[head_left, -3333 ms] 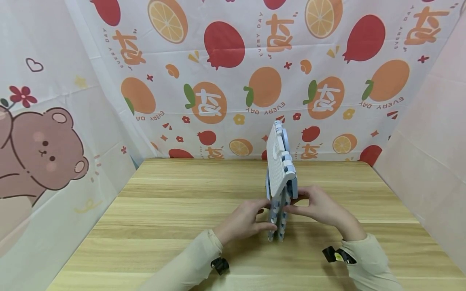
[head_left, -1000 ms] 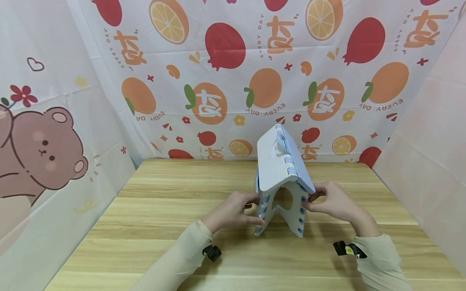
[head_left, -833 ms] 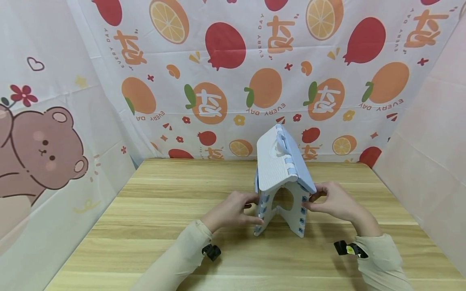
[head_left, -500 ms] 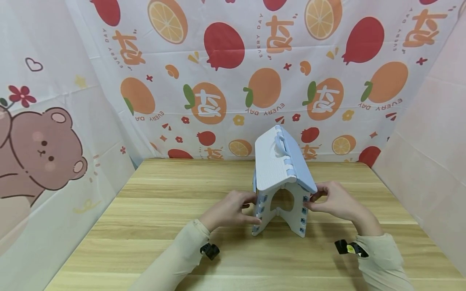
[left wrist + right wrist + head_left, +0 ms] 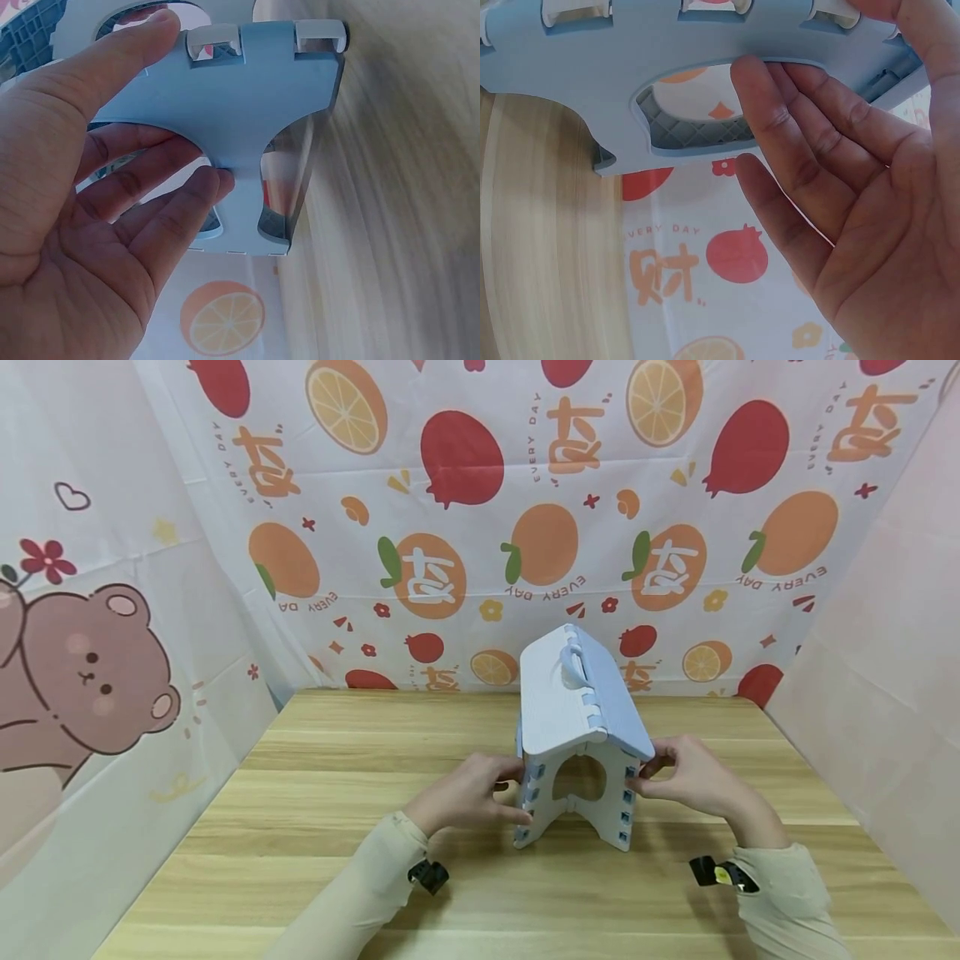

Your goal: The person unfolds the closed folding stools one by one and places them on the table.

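A white and light-blue plastic folding stool [image 5: 551,710] stands half unfolded on the table, its two top halves sloping like a roof. A looped handle [image 5: 575,668] sits at the ridge. On its left side, my left hand [image 5: 472,793] grips the leg panel: in the left wrist view the thumb lies near the hinged edge and the fingertips [image 5: 202,187] press on the blue panel [image 5: 225,97] beside its cut-out. Opposite, my right hand [image 5: 686,777] holds the other leg panel [image 5: 607,82], thumb on the front edge and fingers at its oval opening. The stool's far side is hidden.
The wood-grain table [image 5: 360,743] reaches back to a fruit-printed curtain [image 5: 480,543]. A pale curtain with a bear print [image 5: 97,668] hangs on the left, another plain pale one [image 5: 892,693] on the right. Black camera straps [image 5: 429,875] circle both wrists.
The stool has gone from nearly folded flat to spread wide, its legs apart and its top halves lowered outward. My left hand has moved left and my right hand right, both keeping their hold.
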`<act>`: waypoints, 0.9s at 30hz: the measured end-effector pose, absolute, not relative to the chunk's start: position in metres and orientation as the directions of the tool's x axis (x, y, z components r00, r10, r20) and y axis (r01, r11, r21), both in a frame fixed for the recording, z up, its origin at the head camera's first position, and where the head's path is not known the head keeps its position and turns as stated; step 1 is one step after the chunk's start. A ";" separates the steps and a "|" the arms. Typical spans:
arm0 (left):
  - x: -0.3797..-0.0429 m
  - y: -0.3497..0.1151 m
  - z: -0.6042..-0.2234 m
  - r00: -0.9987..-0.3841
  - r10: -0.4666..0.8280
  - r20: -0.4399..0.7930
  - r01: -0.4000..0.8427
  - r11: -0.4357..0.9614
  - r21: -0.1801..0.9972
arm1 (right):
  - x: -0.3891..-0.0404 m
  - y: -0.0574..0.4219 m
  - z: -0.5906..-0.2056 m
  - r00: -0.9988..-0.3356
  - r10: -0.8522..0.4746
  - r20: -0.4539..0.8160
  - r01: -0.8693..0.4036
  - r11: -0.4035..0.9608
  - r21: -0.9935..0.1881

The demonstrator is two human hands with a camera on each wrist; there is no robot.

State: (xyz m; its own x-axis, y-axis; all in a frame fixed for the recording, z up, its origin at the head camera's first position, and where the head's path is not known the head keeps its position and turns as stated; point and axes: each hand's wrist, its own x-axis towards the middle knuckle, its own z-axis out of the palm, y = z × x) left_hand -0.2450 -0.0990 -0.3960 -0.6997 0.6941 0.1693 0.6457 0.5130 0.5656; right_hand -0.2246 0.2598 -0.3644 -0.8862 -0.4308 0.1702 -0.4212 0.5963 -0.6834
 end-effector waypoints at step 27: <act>-0.249 -0.108 -0.390 -0.685 0.713 0.148 0.660 0.522 0.540 | -0.227 0.265 -0.365 -0.873 -0.450 0.187 -0.449 0.596 -0.666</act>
State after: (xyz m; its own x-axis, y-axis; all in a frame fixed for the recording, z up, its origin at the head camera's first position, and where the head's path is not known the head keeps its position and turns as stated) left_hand -0.2491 -0.1075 -0.3899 -0.6854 0.7130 0.1483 0.6602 0.5224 0.5397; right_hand -0.2275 0.2653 -0.3653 -0.8734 -0.4498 0.1866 -0.4491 0.5959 -0.6658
